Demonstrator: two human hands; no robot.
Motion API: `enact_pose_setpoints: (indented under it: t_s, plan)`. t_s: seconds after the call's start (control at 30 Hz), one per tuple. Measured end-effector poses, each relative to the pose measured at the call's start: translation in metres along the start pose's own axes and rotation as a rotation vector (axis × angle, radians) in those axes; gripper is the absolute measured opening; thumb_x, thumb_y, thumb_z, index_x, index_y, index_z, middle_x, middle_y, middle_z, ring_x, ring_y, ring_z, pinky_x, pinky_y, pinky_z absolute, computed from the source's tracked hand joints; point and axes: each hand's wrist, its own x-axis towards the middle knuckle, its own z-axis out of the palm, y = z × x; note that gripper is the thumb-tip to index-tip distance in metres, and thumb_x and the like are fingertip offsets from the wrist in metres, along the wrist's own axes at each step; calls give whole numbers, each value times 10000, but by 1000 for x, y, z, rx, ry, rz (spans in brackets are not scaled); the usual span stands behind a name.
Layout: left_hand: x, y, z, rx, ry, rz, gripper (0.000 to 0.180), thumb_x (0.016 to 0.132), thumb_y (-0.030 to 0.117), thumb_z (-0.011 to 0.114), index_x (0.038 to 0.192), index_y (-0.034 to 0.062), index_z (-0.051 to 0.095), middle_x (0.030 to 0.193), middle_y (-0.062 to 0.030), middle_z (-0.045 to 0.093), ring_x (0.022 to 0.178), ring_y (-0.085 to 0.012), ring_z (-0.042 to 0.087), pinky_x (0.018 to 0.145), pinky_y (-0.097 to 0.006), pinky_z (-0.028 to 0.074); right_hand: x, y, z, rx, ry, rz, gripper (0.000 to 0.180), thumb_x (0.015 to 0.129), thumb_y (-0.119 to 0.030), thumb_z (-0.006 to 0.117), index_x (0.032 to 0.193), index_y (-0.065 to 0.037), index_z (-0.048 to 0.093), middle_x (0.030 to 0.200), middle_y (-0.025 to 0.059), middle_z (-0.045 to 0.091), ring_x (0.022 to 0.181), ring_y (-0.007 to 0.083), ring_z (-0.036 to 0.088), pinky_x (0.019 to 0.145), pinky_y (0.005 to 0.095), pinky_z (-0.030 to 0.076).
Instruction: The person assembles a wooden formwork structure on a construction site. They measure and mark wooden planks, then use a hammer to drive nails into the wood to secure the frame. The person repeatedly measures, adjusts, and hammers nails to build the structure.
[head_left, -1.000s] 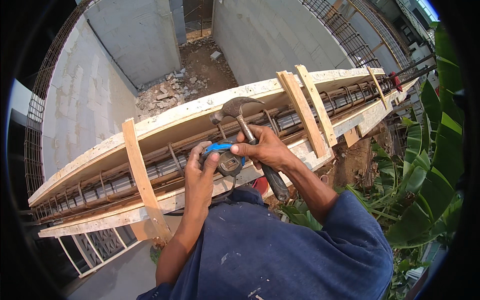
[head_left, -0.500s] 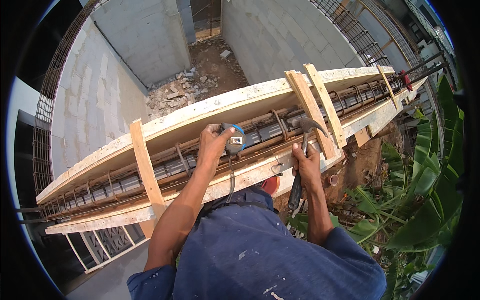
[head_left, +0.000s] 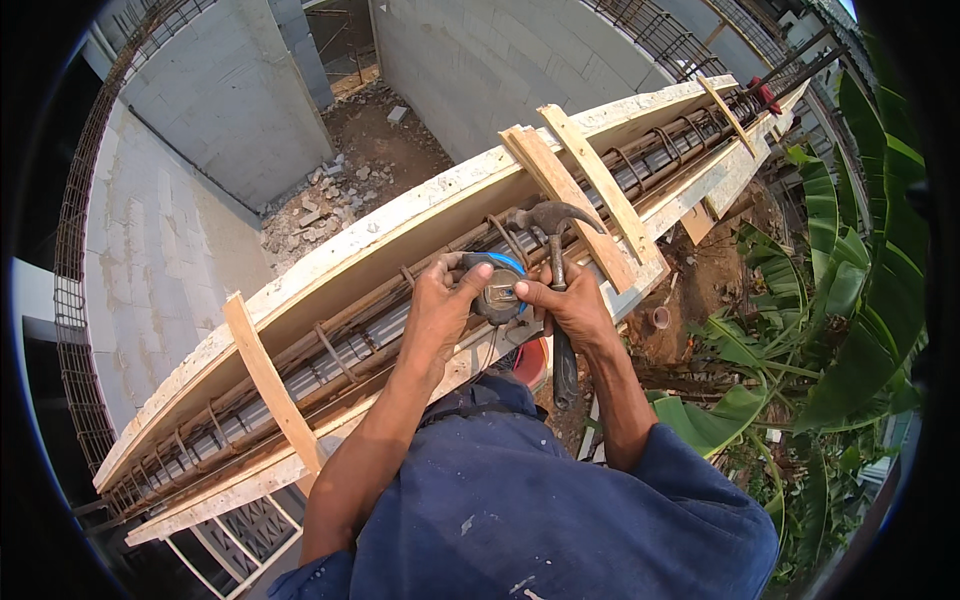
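Note:
My left hand is closed around a black and blue tape measure, held in front of my body over the near side of the wooden formwork. My right hand grips a claw hammer by its upper handle. The hammer's steel head points up and away from me, and its dark grip hangs below the hand. A right fingertip touches the face of the tape measure. Below both tools, a rebar cage runs lengthwise between the formwork boards.
Wooden cross battens span the formwork on both sides. Beyond it, grey block walls surround dirt and rubble. A red bucket stands below near my waist. Banana leaves crowd the right side.
My right hand has brought the hammer left and up to the tape measure, with a finger now on it. The whole view has turned, so the formwork slants more steeply.

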Motion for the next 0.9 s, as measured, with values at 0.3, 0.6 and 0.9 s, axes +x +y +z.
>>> enact_pose_setpoints:
  t_s: [0.3,0.6,0.9]
  plan:
    - [-5,-2,30,147,-192,-71,430,940,278,672,1241,-18,592,951,-121,706,831,-189,677,723,-337,542,-29,13,-58,118,130,-96,353,821,-234,807,863,-87,490,758,44,598,539,88,550,386,213,448]
    - [-56,-30,29,594,-305,191,272,870,193,700,1024,-29,723,926,-183,718,812,-372,673,784,-367,522,-47,53,-51,316,354,-124,341,886,-344,748,853,-76,540,741,21,597,503,70,525,396,198,426]
    - [-19,-2,7,550,-355,-162,177,819,56,703,967,-37,728,876,-71,709,805,-127,619,768,-260,473,-66,69,-48,242,444,-188,345,866,-319,765,886,-89,508,765,26,588,570,80,554,422,212,444]
